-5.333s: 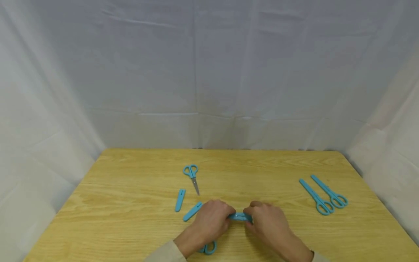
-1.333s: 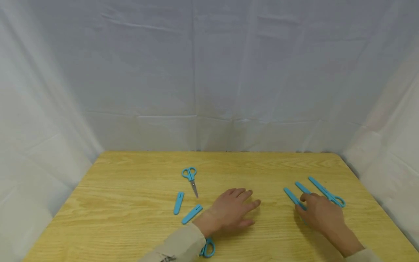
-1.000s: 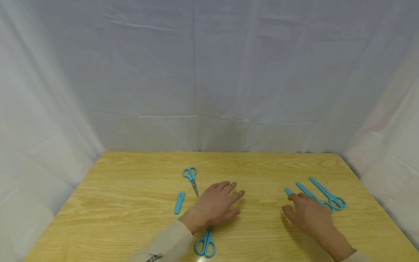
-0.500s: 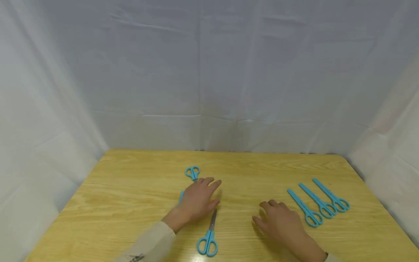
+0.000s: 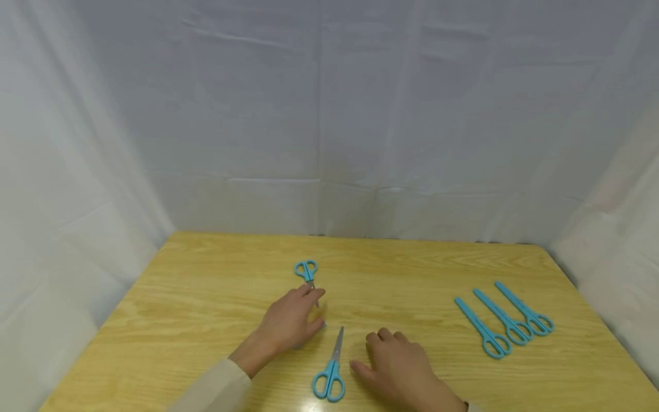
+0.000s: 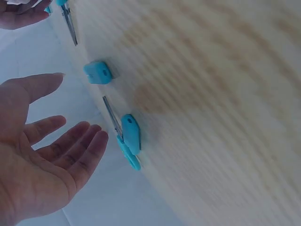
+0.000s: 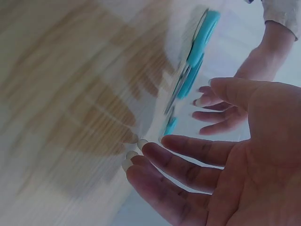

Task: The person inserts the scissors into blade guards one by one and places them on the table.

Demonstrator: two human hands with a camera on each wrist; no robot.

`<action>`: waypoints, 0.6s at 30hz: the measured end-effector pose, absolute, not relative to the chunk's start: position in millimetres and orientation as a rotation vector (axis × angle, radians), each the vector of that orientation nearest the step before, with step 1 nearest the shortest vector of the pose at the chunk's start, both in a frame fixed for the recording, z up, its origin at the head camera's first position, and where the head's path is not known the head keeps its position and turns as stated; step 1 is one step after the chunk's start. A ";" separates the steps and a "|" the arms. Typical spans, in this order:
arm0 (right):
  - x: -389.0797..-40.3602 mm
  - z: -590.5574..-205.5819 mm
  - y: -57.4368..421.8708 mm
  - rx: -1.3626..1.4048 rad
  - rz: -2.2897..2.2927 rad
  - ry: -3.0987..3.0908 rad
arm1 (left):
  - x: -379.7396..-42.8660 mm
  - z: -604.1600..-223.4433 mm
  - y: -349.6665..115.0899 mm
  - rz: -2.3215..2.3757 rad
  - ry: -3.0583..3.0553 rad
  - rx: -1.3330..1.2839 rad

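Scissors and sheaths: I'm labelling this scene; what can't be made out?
Head view: two loose sheaths, mostly behind the left hand (the left wrist view shows both).
Head view: far scissors, blades partly behind that hand.
Head view: three sheathed scissors, blades hidden inside.
Left wrist view: near scissors, handles mostly cut off by the top edge.

A third pair of sheathed scissors (image 5: pixel 476 324) now lies well to the right of the near scissors (image 5: pixel 328 380); earlier there were two. The right hand (image 5: pixel 399 366) has come back from this row to just right of the near scissors. The left hand (image 5: pixel 288 317) has moved beyond and left of them, almost hiding the two covers (image 6: pixel 131 134) in the head view.
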State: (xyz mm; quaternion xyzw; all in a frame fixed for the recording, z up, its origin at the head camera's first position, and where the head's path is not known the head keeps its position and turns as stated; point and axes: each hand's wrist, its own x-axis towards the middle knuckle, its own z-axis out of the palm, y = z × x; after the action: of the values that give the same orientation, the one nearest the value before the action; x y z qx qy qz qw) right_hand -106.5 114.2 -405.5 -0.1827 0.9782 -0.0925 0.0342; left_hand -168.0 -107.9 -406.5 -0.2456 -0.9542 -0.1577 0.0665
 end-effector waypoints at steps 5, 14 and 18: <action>-103.1 -405.9 99.3 -0.620 -0.273 2.961 | -162.8 -408.5 -115.8 -0.524 -2.894 -0.712; -98.4 -409.4 71.6 -0.560 -0.189 2.895 | -155.0 -410.5 -117.4 -0.494 -2.915 -0.686; -98.2 -412.5 60.3 -0.508 -0.187 2.893 | -152.7 -409.9 -115.3 -0.488 -2.938 -0.655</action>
State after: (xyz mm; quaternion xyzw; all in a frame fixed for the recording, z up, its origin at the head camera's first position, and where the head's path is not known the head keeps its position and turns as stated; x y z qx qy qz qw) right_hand -98.2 60.3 -412.5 -0.1717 0.9781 -0.0632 0.0990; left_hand -152.7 -115.3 -409.9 -0.2146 -0.9624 -0.1599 0.0459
